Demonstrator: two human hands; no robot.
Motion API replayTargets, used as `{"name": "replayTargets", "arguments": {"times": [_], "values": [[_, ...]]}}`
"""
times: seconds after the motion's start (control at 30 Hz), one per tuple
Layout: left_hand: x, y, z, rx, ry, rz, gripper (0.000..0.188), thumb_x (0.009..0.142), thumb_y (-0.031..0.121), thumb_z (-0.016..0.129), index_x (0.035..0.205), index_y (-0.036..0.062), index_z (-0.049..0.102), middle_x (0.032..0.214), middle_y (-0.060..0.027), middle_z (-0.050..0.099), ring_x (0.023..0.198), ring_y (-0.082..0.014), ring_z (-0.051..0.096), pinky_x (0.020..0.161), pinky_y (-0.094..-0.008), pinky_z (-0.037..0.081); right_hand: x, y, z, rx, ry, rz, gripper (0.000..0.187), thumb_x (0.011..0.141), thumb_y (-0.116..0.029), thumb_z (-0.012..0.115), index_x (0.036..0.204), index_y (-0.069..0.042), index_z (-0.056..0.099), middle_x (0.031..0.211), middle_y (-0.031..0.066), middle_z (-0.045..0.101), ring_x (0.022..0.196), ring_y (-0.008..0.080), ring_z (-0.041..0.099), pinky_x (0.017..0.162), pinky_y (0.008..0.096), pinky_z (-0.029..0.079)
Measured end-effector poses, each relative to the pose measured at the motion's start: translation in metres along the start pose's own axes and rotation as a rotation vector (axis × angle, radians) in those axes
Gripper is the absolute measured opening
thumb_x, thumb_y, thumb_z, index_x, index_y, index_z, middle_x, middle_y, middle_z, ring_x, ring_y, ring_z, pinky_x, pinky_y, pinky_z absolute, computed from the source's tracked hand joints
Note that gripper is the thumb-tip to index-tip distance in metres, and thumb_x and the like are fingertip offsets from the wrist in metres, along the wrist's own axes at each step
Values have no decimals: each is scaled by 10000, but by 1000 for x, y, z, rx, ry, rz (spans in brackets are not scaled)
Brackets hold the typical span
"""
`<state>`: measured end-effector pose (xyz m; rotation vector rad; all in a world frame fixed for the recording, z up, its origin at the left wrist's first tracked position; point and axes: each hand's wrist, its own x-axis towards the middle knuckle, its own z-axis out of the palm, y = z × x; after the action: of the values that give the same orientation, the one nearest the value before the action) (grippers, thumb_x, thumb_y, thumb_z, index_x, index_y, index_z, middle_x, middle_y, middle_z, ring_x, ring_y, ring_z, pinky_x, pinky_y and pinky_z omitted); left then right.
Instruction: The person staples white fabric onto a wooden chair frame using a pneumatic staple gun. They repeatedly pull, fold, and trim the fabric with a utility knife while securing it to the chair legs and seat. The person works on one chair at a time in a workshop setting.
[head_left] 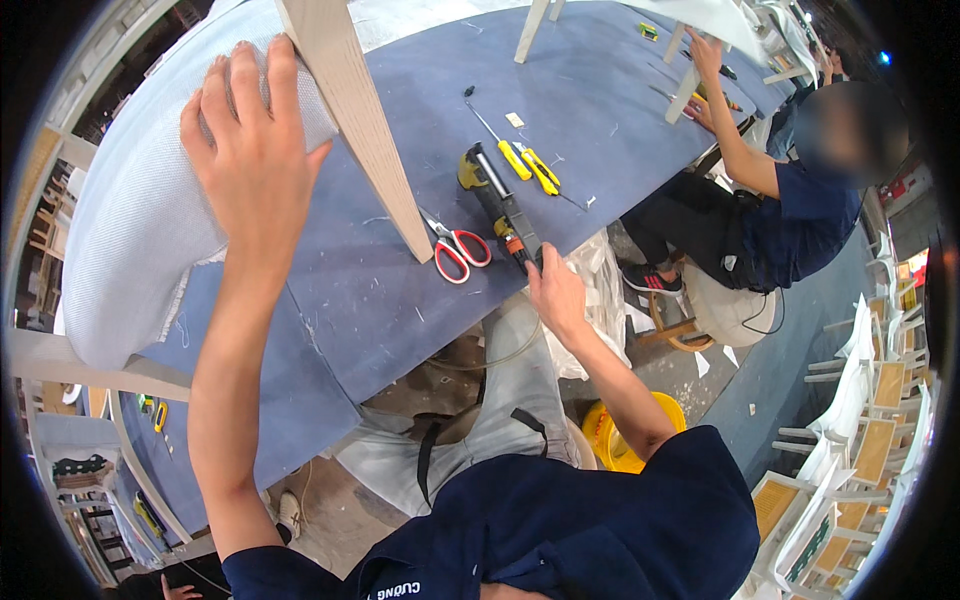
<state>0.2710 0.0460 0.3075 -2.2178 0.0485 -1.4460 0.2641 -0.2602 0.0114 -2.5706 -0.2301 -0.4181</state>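
Note:
My left hand (250,150) lies with its fingers spread on the light grey fabric of an upholstered chair (130,210), next to a pale wooden leg (365,130). The fabric edge nearest me is frayed. At the table's near edge my right hand (556,292) is closed around the rear end of an air staple gun (503,212), which rests on or just above the blue tabletop (420,80); I cannot tell which. A thin air hose (495,362) hangs below it. Red-and-white-handled scissors (460,250) lie between the leg and the staple gun.
Beyond the staple gun lie a yellow-handled screwdriver (514,160) and a yellow-and-black hand tool (541,171). A co-worker (790,210) sits at the right, hands at another chair. A yellow bucket (620,435) stands by my right arm. Chair frames (860,420) line the right side.

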Motion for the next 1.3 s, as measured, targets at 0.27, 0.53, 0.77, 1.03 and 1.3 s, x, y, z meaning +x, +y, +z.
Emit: {"name": "replayTargets", "arguments": {"times": [0.27, 0.53, 0.77, 1.03, 1.3], "values": [[0, -2, -1, 30, -81, -32, 1048, 547, 418, 978, 1469, 187, 537, 1437, -69, 586, 1347, -268, 535, 1120, -471, 394, 21, -38, -5, -10, -16, -77, 791, 821, -63, 656, 1561, -31, 380, 1134, 179, 602, 1069, 375, 626, 824, 510, 454], [0, -1, 0, 24, -76, -27, 1066, 524, 424, 986, 1458, 160, 545, 1419, -93, 592, 1343, -285, 532, 1123, -468, 381, 51, -15, 19, -95, 26, -14, 913, 808, -49, 667, 1635, -49, 281, 1110, 196, 615, 1062, 374, 623, 800, 513, 445], [-1, -2, -3, 2, -66, -24, 1081, 519, 407, 989, 1468, 162, 532, 1422, -87, 584, 1348, -283, 525, 1122, -463, 378, 51, -21, 19, 289, 74, -42, 953, 827, -90, 682, 1652, -65, 204, 1019, 219, 636, 887, 396, 660, 787, 480, 528], [-1, -2, 3, 5, -64, -30, 1068, 522, 414, 990, 1458, 171, 537, 1415, -85, 587, 1345, -276, 527, 1119, -463, 382, 100, -53, 6, 49, -145, 13, 817, 894, -322, 687, 1576, -22, 351, 1041, 211, 708, 905, 411, 703, 824, 517, 559], [1, -1, -1, 6, -45, -21, 1059, 519, 423, 991, 1444, 173, 541, 1408, -85, 590, 1341, -277, 530, 1120, -456, 384, 84, -52, 27, 117, 50, -86, 721, 923, -294, 669, 1519, 33, 431, 1318, 215, 580, 1125, 401, 640, 896, 580, 521]]}}
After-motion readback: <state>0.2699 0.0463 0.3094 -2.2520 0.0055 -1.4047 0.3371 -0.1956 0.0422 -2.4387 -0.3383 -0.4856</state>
